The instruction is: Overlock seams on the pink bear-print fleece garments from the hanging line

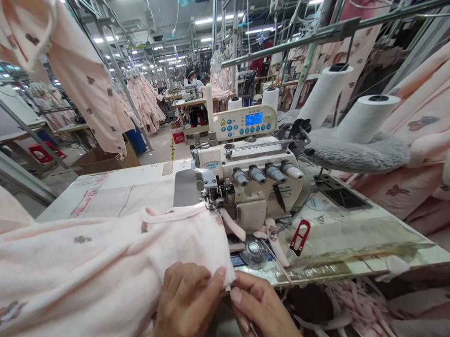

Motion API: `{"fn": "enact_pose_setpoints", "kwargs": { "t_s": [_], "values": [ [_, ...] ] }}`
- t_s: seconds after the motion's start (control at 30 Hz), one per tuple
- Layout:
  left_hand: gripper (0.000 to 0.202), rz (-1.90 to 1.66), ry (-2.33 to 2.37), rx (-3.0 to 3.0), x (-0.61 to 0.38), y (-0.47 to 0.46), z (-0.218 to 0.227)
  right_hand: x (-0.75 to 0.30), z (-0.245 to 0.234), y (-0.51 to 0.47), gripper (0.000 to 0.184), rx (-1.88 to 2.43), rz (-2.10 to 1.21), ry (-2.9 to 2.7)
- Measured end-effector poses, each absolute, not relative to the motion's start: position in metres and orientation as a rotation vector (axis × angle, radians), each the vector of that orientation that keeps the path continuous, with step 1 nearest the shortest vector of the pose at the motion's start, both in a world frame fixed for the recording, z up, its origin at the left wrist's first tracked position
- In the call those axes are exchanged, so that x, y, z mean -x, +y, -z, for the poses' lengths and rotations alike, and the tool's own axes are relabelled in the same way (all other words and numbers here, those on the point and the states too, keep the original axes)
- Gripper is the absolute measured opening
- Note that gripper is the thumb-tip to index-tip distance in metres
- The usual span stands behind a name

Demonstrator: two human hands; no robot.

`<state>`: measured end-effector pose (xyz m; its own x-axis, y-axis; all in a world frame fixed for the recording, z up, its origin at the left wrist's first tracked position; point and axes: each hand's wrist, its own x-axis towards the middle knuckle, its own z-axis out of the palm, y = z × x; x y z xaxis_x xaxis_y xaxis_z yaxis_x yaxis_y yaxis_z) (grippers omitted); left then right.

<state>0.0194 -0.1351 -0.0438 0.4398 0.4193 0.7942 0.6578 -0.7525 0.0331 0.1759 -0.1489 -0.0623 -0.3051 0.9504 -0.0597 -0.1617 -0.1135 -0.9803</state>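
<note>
A pale pink garment printed with small brown motifs lies across the sewing table, its far edge under the presser foot of a cream overlock machine. My left hand pinches the garment's near corner, thumb on top, fingers curled. My right hand sits just to its right, fingertips pinched at the same fabric edge. Both hands are at the table's front edge, close to my body.
Red thread snips lie right of the machine. A control panel and white thread cones stand behind it. Pink garments hang from rails left and right. Fabric trimmings pile below the table's right side. A person works far back.
</note>
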Motion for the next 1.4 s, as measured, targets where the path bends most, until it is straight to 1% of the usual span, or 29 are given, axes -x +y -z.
{"fn": "enact_pose_setpoints", "kwargs": {
  "t_s": [0.03, 0.07, 0.1, 0.17, 0.2, 0.23, 0.33, 0.4, 0.5, 0.6, 0.87, 1.0, 1.2, 1.4],
  "values": [
    [0.025, 1.212, -0.921, 2.401, -0.019, -0.136, 0.043, -0.179, 0.062, -0.149, 0.028, 1.010, -1.408, -1.345],
    [0.024, 1.213, -0.909, 2.399, -0.019, -0.136, 0.042, -0.182, 0.062, -0.147, 0.023, 1.049, -1.145, -1.460],
    [0.023, 1.205, -0.892, 2.412, -0.020, -0.136, 0.039, -0.185, 0.061, -0.145, 0.022, 1.071, -0.817, -1.566],
    [0.019, 1.190, -0.850, 2.480, -0.021, -0.134, 0.029, -0.189, 0.059, -0.138, 0.027, 1.017, -0.227, -1.710],
    [0.016, 1.183, -0.865, 2.541, -0.021, -0.131, 0.022, -0.191, 0.058, -0.134, 0.028, 0.957, -0.064, -1.772],
    [0.014, 1.172, -0.933, 2.606, -0.020, -0.125, 0.015, -0.191, 0.057, -0.131, 0.026, 0.900, 0.019, -1.827],
    [0.015, 1.102, -1.428, 2.615, -0.013, -0.094, -0.001, -0.191, 0.057, -0.125, 0.021, 0.827, 0.044, -1.878],
    [0.017, 0.959, -1.747, 2.497, -0.008, -0.069, -0.006, -0.190, 0.059, -0.124, 0.019, 0.825, 0.037, -1.870],
    [0.011, 0.785, -1.935, 2.504, -0.004, -0.039, -0.004, -0.190, 0.062, -0.123, 0.018, 0.822, 0.043, -1.864],
    [0.007, 0.800, -1.981, 2.512, -0.006, -0.027, 0.000, -0.189, 0.063, -0.117, 0.018, 0.832, 0.053, -1.855],
    [0.005, 0.826, -1.982, 2.474, -0.002, 0.001, 0.002, -0.186, 0.061, -0.094, 0.020, 0.877, 0.088, -1.842],
    [0.007, 0.838, -1.982, 2.440, -0.001, 0.021, 0.003, -0.185, 0.058, -0.076, 0.019, 0.892, 0.138, -1.849],
    [0.010, 0.824, -1.984, 2.390, 0.000, 0.046, 0.000, -0.183, 0.055, -0.061, 0.018, 0.986, 0.318, -1.819],
    [0.018, 0.754, -2.037, 2.332, -0.001, 0.071, -0.008, -0.178, 0.076, -0.086, 0.014, 0.958, 0.309, -1.783]
  ]
}}
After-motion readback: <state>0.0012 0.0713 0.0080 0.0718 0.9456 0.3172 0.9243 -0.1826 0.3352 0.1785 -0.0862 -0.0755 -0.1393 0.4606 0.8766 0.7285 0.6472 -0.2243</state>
